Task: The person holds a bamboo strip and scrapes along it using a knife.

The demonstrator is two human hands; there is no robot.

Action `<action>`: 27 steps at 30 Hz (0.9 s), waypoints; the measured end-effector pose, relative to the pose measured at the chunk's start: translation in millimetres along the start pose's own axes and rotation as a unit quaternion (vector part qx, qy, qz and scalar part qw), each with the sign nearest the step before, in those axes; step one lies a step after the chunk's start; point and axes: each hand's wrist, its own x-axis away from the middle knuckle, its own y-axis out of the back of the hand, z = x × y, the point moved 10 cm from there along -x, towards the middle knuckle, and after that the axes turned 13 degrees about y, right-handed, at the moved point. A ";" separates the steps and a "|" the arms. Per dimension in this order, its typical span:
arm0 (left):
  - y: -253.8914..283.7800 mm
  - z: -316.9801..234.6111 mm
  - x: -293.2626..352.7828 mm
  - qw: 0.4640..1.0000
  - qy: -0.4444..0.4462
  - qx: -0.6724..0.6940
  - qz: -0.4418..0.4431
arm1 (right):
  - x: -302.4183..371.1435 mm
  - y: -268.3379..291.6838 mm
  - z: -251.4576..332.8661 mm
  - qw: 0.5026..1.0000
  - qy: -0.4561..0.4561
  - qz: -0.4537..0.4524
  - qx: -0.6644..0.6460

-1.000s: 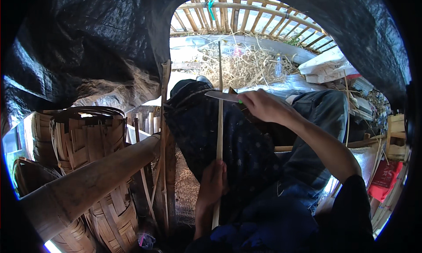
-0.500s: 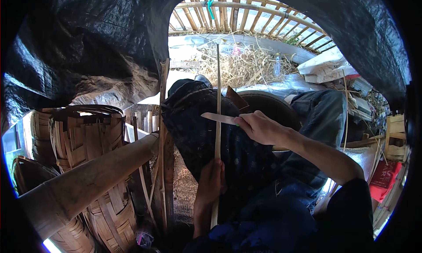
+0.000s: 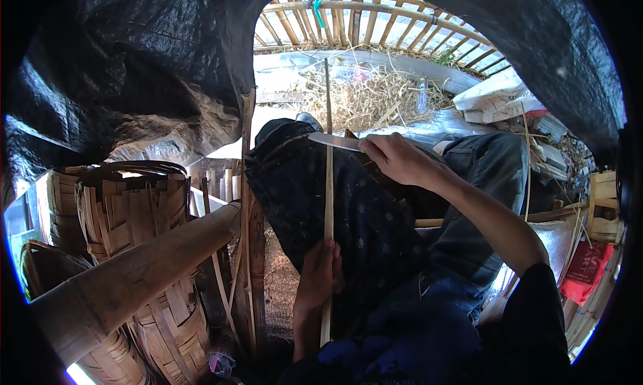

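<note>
A long, narrow bamboo strip runs lengthwise over a dark patterned cloth draped on my leg. My left hand is closed around the strip's nearer part, and the near end comes out below it. In my right hand is a knife, its handle hidden by my fingers. The pale blade points left and crosses the strip well beyond my left hand, seemingly touching it. Past the blade, the strip's thin far end reaches out over the light ground.
Woven bamboo baskets stand at left, behind a thick bamboo pole. Black plastic sheeting hangs overhead. Ahead lie a heap of shavings and a clear bottle, before a slatted bamboo fence. A red bag is at right.
My right hand has moved the knife away from me along the strip, toward its far end. My left hand keeps its grip in nearly the same place.
</note>
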 end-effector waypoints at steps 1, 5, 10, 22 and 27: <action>1.7 0.6 -0.3 1.000 0.001 0.000 0.001 | -0.5 0.0 3.5 0.999 0.030 -0.005 0.024; -1.9 9.1 -1.4 0.989 0.055 0.108 0.081 | 4.8 -11.0 2.1 0.998 0.045 -0.026 0.025; 8.1 19.8 -6.3 0.970 0.073 0.179 0.147 | -2.5 -36.3 -6.3 1.000 0.005 -0.005 -0.029; 4.7 19.9 -7.2 0.940 0.069 0.256 0.216 | 19.8 -72.9 -9.5 0.991 -0.042 0.061 -0.112; 3.9 19.9 -7.3 0.941 0.078 0.256 0.207 | 28.9 -60.1 6.0 0.987 -0.051 0.080 -0.128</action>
